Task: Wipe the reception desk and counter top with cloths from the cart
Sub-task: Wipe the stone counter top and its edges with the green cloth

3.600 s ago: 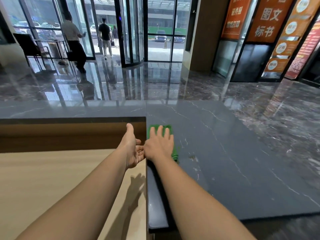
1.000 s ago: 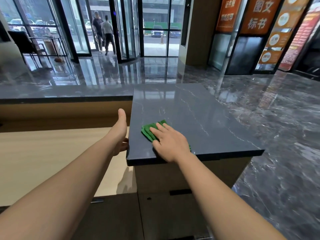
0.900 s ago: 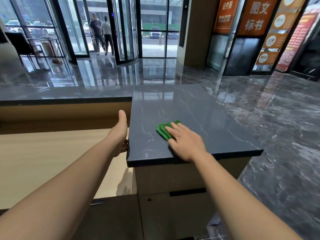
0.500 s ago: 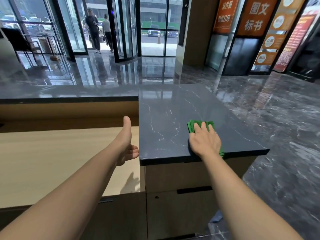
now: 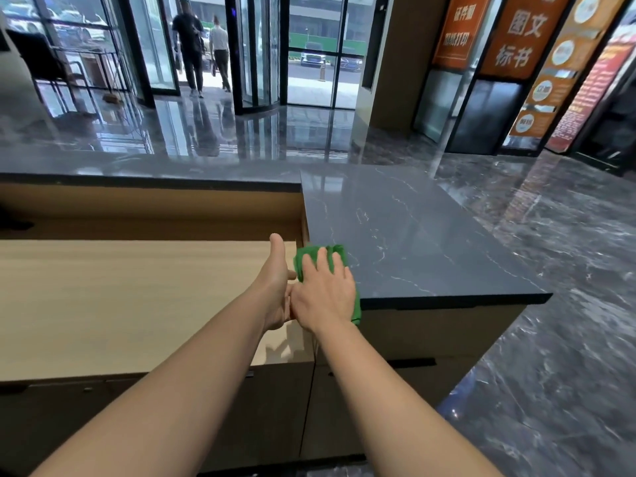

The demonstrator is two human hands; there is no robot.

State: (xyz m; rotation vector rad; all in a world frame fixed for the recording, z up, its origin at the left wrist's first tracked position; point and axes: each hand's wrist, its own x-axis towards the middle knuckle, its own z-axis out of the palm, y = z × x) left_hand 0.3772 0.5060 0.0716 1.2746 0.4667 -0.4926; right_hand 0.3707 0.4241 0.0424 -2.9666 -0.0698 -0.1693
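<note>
A dark grey marble counter top [image 5: 413, 235] runs to the right of the lower, light wood desk [image 5: 120, 304]. A green cloth [image 5: 304, 258] lies at the counter's near left corner, partly hanging over the front edge. My right hand [image 5: 323, 292] presses flat on the green cloth, fingers spread. My left hand [image 5: 277, 284] is held open and upright beside the counter's left edge, above the desk, thumb up, touching my right hand. No cart is in view.
A raised dark ledge [image 5: 137, 173] borders the desk's far side. Beyond it lies a glossy lobby floor, a revolving glass door [image 5: 261, 53], and two people [image 5: 196, 43] at the entrance. A black chair [image 5: 44, 67] stands far left. Orange banners [image 5: 516, 36] hang at right.
My right hand slid the green cloth from the counter's near right part back to its near left corner. My left hand stayed beside the counter's left edge.
</note>
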